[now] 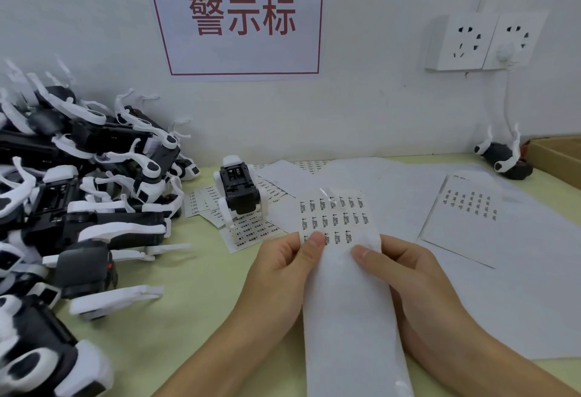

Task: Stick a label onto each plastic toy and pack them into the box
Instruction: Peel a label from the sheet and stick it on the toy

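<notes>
Head view looked down on a pale green table (195, 311) where both hands held one long white backing strip of small black-printed labels (338, 223). The left hand (283, 274) had its grip pinched on the strip's left edge, thumb on top; the right hand (405, 274) likewise pinched the right edge. No label appeared peeled yet. Judging by this, most work remained: a large heap of black-and-white plastic toys (78, 195) lay at the left, and one upturned black-and-white toy (240, 190) stood just beyond the strip. A brown cardboard box (556, 157) sat at the far right edge, with one toy (503, 157) just beside it.
</notes>
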Demonstrator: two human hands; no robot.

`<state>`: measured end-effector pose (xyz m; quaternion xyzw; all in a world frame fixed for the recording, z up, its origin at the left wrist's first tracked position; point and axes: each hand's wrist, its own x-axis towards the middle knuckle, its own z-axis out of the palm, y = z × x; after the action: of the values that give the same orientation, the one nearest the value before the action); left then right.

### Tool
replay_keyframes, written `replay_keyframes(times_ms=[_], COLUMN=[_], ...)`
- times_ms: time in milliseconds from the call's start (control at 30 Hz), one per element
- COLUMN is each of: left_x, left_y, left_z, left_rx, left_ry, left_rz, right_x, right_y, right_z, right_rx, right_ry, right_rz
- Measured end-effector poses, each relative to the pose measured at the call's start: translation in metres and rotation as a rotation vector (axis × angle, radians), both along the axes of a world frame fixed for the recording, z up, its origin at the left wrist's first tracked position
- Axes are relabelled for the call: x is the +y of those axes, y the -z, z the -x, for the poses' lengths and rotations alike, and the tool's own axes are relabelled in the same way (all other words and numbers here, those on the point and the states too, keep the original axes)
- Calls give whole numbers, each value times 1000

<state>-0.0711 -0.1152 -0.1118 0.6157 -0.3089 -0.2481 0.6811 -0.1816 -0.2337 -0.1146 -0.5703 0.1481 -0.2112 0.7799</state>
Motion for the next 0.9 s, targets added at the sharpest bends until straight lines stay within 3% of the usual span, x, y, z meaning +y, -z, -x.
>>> replay_keyframes(times_ms=[67, 167, 333, 400, 500, 633, 900], left_x=[0, -2, -5, -4, -6, -5, -2], left_y=[-1, 3, 11, 11, 14, 12, 8], left_z=[3, 6, 10, 12, 13, 14, 15], left_rx=[27, -120, -640, -852, -1063, -971, -845], left_ry=[4, -134, -572, -612, -504, -359, -298], left_rz=[10, -10, -50, -33, 21, -34, -52], right_x=[1, 2, 4, 6, 6, 7, 9], right_y=[0, -2, -1, -2, -2, -1, 0], right_z=[1, 2, 1, 0, -1, 0, -2], right_rx=[5, 40, 162, 173, 182, 189, 164], right_ry=[4, 52, 163, 173, 175, 185, 233], right_rz=[9, 62, 221, 259, 310, 387, 557])
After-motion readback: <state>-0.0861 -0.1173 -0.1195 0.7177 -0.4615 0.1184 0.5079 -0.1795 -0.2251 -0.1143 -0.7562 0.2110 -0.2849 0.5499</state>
